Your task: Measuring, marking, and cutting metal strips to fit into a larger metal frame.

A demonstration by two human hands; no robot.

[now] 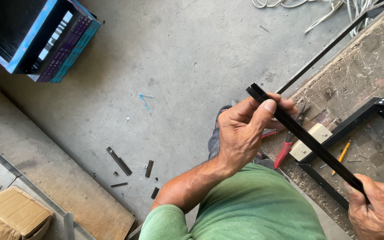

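A long thin black metal strip point(310, 140) runs diagonally from upper left to lower right in front of me. My left hand point(245, 131) pinches its upper end between thumb and fingers. My right hand point(376, 209) grips its lower end at the bottom right corner. The strip hangs above a worn wooden workbench point(356, 66), over a black metal frame point(356, 118) lying on it.
On the bench lie red-handled pliers point(285, 151), a beige block point(310, 142) and a yellow pencil point(343, 153). Short black offcuts point(120, 161) litter the concrete floor. A blue-edged black cabinet point(36, 35) stands top left, cardboard boxes point(14, 213) bottom left, white cables point(334, 6) top right.
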